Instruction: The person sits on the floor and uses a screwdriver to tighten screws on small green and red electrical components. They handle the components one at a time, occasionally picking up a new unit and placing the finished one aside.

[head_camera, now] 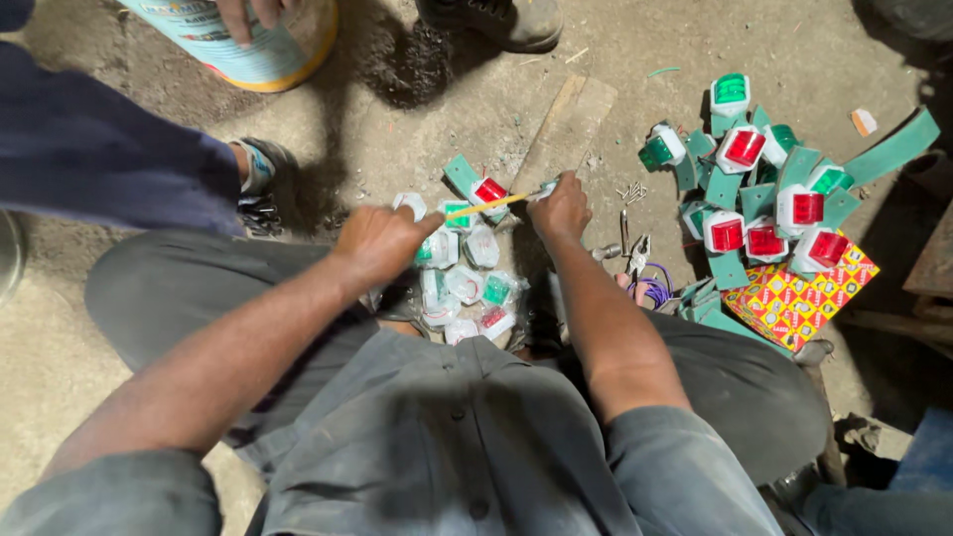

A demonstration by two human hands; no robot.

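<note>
Below, yellow screwdriver (488, 204) between left hand (382, 241), right hand (561, 206)

Left hand (382, 241): the palm and the inner fingers face away, so what it presses on the white lamp unit (410, 205) cannot be made out. Right hand (562, 206): its grip closes over the rear of the yellow-handled tool (488, 205); the working tip is too small to identify. The bagged lamp units (467, 288) at 6 o'clock of the hands are partly covered by the person's shirt and knees. The printed can (248, 40) at 11 o'clock is cut by the top edge, as is the other person's hand (248, 14) on it. The small screws (631, 191) by the pliers (635, 256) are too small to count.
</note>
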